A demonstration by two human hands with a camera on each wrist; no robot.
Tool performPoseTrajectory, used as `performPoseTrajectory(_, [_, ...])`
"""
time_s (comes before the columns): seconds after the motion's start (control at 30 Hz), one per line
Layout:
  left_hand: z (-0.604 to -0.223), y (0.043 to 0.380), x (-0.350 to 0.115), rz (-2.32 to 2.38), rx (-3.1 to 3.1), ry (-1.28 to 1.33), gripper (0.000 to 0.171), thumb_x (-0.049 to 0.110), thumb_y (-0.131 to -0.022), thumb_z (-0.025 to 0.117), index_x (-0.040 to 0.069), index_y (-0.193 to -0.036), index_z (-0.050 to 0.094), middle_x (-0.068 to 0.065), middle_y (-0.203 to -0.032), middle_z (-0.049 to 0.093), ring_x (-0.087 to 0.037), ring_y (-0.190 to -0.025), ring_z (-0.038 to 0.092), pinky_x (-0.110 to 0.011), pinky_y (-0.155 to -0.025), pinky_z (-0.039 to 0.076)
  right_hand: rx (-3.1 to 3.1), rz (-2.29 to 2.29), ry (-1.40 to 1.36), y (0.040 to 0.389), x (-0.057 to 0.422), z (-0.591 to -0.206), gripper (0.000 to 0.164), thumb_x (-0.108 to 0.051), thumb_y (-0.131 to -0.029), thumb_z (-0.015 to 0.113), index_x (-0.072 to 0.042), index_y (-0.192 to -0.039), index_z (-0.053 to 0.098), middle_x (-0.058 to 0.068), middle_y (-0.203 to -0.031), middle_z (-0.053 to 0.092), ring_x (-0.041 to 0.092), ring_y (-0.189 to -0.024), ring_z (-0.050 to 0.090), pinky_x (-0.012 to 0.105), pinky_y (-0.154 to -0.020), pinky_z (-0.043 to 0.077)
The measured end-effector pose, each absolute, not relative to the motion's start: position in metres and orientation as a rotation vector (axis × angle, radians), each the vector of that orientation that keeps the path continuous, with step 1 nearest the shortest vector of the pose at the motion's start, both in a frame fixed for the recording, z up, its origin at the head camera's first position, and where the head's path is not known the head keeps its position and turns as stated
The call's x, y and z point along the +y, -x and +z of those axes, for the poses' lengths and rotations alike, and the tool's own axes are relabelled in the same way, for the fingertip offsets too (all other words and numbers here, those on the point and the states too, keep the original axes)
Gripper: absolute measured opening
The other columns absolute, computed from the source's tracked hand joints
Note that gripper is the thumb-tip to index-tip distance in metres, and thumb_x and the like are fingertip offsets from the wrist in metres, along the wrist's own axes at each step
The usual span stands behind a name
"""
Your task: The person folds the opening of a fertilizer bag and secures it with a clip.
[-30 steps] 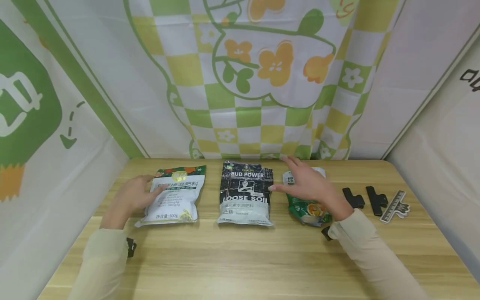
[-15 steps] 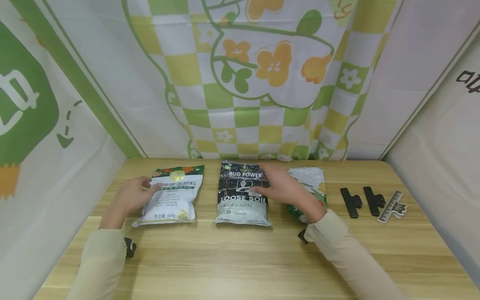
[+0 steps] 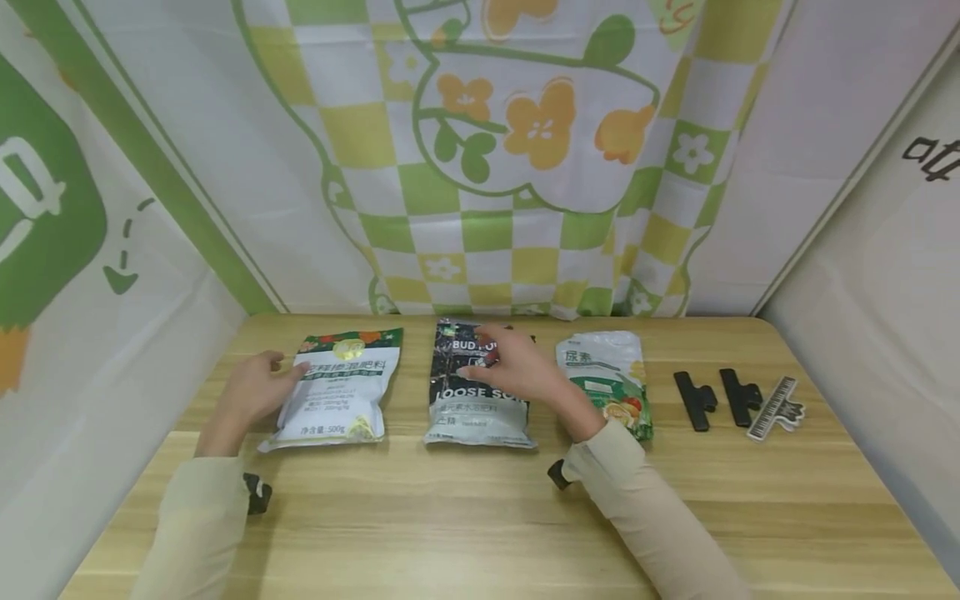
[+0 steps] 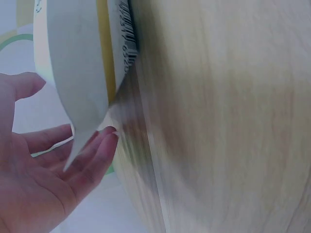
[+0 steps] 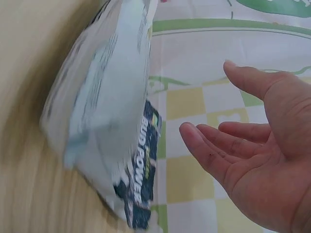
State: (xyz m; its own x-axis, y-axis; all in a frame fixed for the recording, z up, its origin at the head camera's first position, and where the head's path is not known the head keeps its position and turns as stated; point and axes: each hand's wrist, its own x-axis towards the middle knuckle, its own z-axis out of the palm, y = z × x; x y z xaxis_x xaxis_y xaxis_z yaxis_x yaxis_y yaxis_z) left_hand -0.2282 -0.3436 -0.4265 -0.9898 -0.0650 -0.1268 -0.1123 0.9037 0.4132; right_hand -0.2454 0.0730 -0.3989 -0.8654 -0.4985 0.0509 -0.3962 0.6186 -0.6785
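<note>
In the head view a white fertilizer bag (image 3: 341, 400) with a green and red top lies at the left of the table. My left hand (image 3: 258, 392) is at its left edge. The left wrist view puts the bag's side seam (image 4: 80, 141) between the thumb and the loosely extended fingers, not pinched; the thumb tip is close to or on the bag. My right hand (image 3: 525, 367) hovers over the black and silver "Loose Soil" bag (image 3: 480, 417), hiding part of its print. Its fingers are spread and apart from that bag in the right wrist view.
Right of the black bag lies a white and green pouch (image 3: 603, 375) with fruit printed on it. Further right are two black clips (image 3: 696, 402) and a clip with a piano-key pattern (image 3: 772, 408). A printed cloth (image 3: 525, 250) hangs behind the wooden table (image 3: 420, 517).
My right hand has moved left from above the green pouch to above the black bag, uncovering the pouch. My left hand stays beside the white bag. The head view has shifted slightly.
</note>
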Motion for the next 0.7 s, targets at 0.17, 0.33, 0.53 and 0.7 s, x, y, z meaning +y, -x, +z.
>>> performPoseTrajectory(0.17, [-0.426, 0.227, -0.344, 0.658, 2.946, 0.161, 0.084, 0.052, -0.109, 0.042, -0.023, -0.147, 0.036, -0.042, -0.138, 0.057, -0.061, -0.13, 0.053, -0.071, -0.11, 0.046, 2.626, -1.141, 0.737, 0.245, 0.056, -0.404, 0.071, -0.04, -0.099, 0.074, -0.006, -0.155, 0.047, 0.016, -0.147, 0.064, 0.025, -0.115, 0.071, 0.034, -0.084, 0.064])
performPoseTrajectory(0.33, [-0.427, 0.225, -0.345, 0.686, 2.919, 0.198, 0.084, 0.052, -0.108, 0.043, -0.023, -0.145, 0.04, -0.044, -0.141, 0.054, -0.061, -0.131, 0.052, -0.071, -0.11, 0.046, 2.522, -1.244, 0.686, 0.245, 0.04, -0.411, 0.069, -0.036, -0.099, 0.074, -0.004, -0.154, 0.048, 0.016, -0.146, 0.064, 0.027, -0.118, 0.07, 0.037, -0.089, 0.064])
performPoseTrajectory(0.53, [-0.425, 0.226, -0.346, 0.723, 2.849, 0.254, 0.082, 0.053, -0.108, 0.041, -0.022, -0.142, 0.046, -0.046, -0.147, 0.045, -0.064, -0.135, 0.045, -0.072, -0.112, 0.044, 2.395, -1.43, 0.62, 0.25, 0.021, -0.419, 0.06, -0.032, -0.1, 0.072, -0.003, -0.15, 0.054, 0.017, -0.137, 0.07, 0.03, -0.117, 0.072, 0.037, -0.093, 0.064])
performPoseTrajectory(0.7, [-0.425, 0.227, -0.345, 0.828, 2.772, 0.334, 0.079, 0.052, -0.108, 0.041, -0.018, -0.144, 0.047, -0.044, -0.149, 0.046, -0.057, -0.134, 0.049, -0.067, -0.112, 0.046, 2.186, -1.602, 0.523, 0.252, 0.008, -0.426, 0.059, -0.023, -0.101, 0.07, 0.004, -0.149, 0.05, 0.023, -0.134, 0.068, 0.04, -0.108, 0.075, 0.039, -0.088, 0.067])
